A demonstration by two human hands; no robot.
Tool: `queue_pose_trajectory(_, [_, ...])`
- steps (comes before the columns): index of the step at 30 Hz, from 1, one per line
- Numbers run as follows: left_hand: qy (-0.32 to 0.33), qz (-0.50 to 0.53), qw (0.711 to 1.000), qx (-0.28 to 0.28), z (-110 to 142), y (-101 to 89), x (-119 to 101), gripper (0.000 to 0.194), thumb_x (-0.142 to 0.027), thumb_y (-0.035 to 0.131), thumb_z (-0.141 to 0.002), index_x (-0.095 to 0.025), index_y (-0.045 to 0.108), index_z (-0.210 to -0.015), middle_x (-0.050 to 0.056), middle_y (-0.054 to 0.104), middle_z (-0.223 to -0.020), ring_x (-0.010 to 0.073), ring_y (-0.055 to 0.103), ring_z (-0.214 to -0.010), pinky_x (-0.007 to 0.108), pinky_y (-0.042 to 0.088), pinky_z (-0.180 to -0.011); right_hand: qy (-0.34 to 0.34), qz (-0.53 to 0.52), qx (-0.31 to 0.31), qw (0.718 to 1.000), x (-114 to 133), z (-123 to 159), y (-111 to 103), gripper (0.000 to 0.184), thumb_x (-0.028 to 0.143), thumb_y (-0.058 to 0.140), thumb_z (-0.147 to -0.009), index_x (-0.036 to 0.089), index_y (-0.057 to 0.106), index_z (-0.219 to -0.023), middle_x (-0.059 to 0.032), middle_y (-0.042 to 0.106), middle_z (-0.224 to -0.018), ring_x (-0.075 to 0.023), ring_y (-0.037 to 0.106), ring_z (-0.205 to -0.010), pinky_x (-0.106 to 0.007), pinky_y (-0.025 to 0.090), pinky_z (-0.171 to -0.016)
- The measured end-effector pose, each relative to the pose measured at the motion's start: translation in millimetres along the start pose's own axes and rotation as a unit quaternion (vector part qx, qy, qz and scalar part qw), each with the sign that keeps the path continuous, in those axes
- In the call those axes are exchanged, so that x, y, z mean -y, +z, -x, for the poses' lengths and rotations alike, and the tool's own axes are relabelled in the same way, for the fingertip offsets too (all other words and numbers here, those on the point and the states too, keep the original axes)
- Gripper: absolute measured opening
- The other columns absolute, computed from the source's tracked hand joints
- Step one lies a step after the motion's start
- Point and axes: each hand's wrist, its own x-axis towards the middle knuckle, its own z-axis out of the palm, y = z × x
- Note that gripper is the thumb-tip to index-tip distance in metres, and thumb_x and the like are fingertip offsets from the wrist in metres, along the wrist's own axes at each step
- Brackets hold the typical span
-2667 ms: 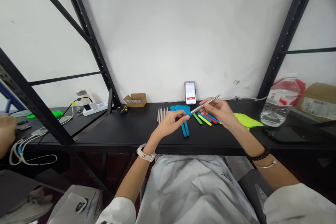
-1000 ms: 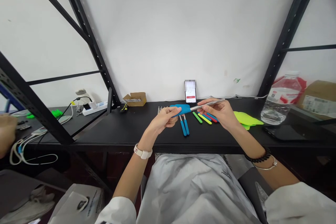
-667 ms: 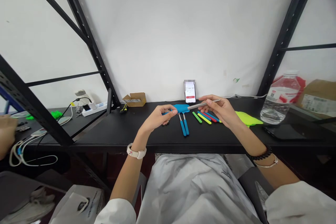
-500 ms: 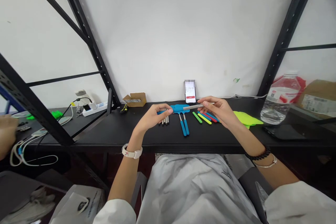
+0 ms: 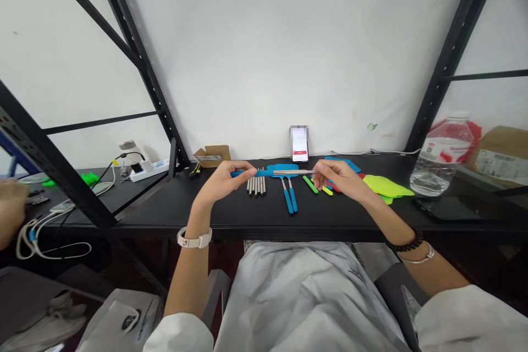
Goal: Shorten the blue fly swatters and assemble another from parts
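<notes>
My left hand (image 5: 225,180) is closed around a blue handle (image 5: 265,173), held level above the black table. A thin metal rod (image 5: 295,172) runs from the handle's right end to my right hand (image 5: 339,177), whose fingers pinch it. Rod and handle lie in one line and meet; how deep the rod sits inside cannot be made out. Behind them lie blue flat-headed tools (image 5: 287,199), which look like fly swatters. Several metal tubes (image 5: 256,187) rest below my left fingers. Near my right hand are a green handle (image 5: 310,184) and a yellow one (image 5: 327,191), partly covered.
A phone (image 5: 299,144) leans upright against the wall. Yellow-green flat pieces (image 5: 388,186), a large water bottle (image 5: 439,154) and a dark tablet-like slab (image 5: 447,207) are on the right. At left stand a small carton (image 5: 214,157) and a black shelf post (image 5: 53,159). Another person's hand (image 5: 11,209) shows far left.
The blue handle, mostly hidden by my left hand before, now shows and meets the metal rod end to end. My left hand has moved left; my right has turned its fingers downward.
</notes>
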Motion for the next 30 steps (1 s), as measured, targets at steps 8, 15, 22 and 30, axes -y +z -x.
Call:
queue_pose_trajectory(8, [-0.049, -0.057, 0.985, 0.155, -3, 7.6, 3, 0.039, -0.051, 0.044, -0.079, -0.015, 0.058, -0.083, -0.002, 0.042, -0.054, 0.0078, 0.04, -0.048, 0.018, 0.036, -0.045, 0.013, 0.023, 0.026, 0.999, -4, 0, 12, 0.039, 0.05, 0.043, -0.083, 0.016, 0.05, -0.066, -0.0014, 0.056, -0.062, -0.0105, 0.053, -0.056, -0.023, 0.042, -0.055])
queue_pose_trajectory(15, [-0.031, -0.084, 0.963, 0.253, -12, 26.5, 10, 0.043, -0.052, 0.04, -0.08, -0.014, 0.057, -0.074, -0.001, 0.043, -0.055, 0.0086, 0.043, -0.047, 0.019, 0.034, -0.043, 0.016, 0.114, 0.05, 0.992, -21, -9, 14, 0.047, 0.052, 0.03, -0.087, 0.017, 0.059, -0.077, -0.0038, 0.062, -0.078, -0.0144, 0.056, -0.071, -0.025, 0.042, -0.064])
queue_pose_trajectory(22, [-0.075, -0.145, 0.966, 0.2, -12, 17.5, 25, 0.044, -0.055, 0.039, -0.079, -0.015, 0.057, -0.072, 0.0, 0.049, -0.06, 0.0089, 0.042, -0.048, 0.02, 0.033, -0.044, 0.273, 0.492, -0.083, 0.822, -104, -12, -80, 0.05, 0.044, 0.022, -0.089, 0.016, 0.061, -0.103, -0.0121, 0.055, -0.113, -0.0324, 0.042, -0.112, -0.043, 0.035, -0.088])
queue_pose_trajectory(30, [-0.097, -0.159, 0.966, 0.179, -10, 10.7, 27, 0.046, -0.057, 0.039, -0.077, -0.015, 0.058, -0.072, 0.0, 0.048, -0.059, 0.0093, 0.043, -0.049, 0.02, 0.033, -0.043, 0.383, 0.488, -0.047, 0.783, -137, -1, -105, 0.056, 0.049, 0.019, -0.088, 0.017, 0.061, -0.108, -0.0135, 0.053, -0.12, -0.0374, 0.039, -0.115, -0.054, 0.031, -0.089])
